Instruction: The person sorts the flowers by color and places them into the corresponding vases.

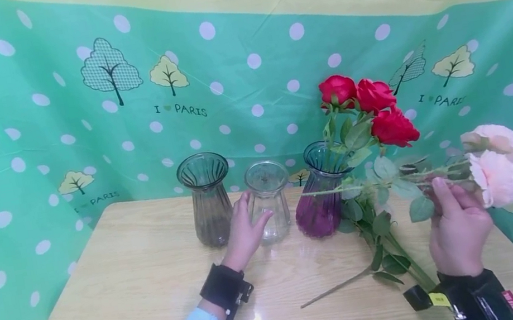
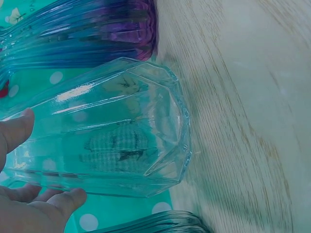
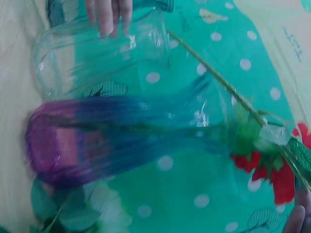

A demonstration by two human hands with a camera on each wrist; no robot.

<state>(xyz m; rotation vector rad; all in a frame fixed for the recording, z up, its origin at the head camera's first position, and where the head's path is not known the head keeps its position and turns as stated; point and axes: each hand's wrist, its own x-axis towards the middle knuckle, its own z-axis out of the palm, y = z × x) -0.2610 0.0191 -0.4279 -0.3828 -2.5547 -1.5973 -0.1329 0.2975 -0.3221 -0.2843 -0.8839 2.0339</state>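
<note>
My left hand (image 1: 244, 235) is at the clear glass vase (image 1: 273, 215), thumb across its near side and loosely straight fingers (image 3: 106, 17) along its left side. In the left wrist view the vase's faceted base stands on the wood. To the right, my right hand (image 1: 463, 236) pinches a spray of pink roses (image 1: 499, 177) below the blooms. The spray lies nearly level, its bare stem end (image 1: 315, 193) pointing left past the purple-blue vase (image 1: 321, 208). Red roses (image 1: 375, 95) stand in that purple-blue vase, their stem showing through the glass in the right wrist view.
A grey glass vase (image 1: 211, 213) stands left of the clear one. More leafy stems (image 1: 388, 245) lie on the wooden table (image 1: 131, 294) under my right hand, one brown stem end reaching left. A green dotted cloth (image 1: 236, 101) hangs behind the vases.
</note>
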